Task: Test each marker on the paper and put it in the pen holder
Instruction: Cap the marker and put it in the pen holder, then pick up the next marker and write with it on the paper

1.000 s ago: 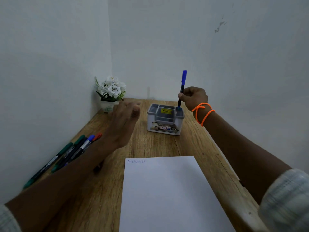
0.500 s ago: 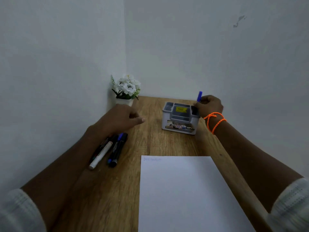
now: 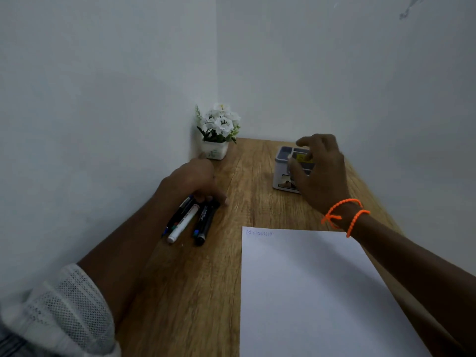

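Observation:
Several markers [image 3: 190, 219] lie side by side on the wooden desk, left of the white paper [image 3: 316, 292]. My left hand [image 3: 193, 180] rests palm down on their far ends, fingers touching them, none lifted. The paper carries a short blue scribble at its top left corner. A grey pen holder [image 3: 282, 163] stands at the back right. My right hand [image 3: 320, 173], with orange wrist cords, hovers in front of it, fingers spread and holding nothing, hiding most of the holder. The blue marker is out of sight.
A small white pot of white flowers [image 3: 219, 131] stands in the back corner against the walls. Walls close the desk [image 3: 195, 292] on the left, back and right. The desk's right edge runs close beside the paper.
My right hand let go of the blue marker in the holder and pulled back, fingers apart. My left hand came down onto the markers. The camera view swung left.

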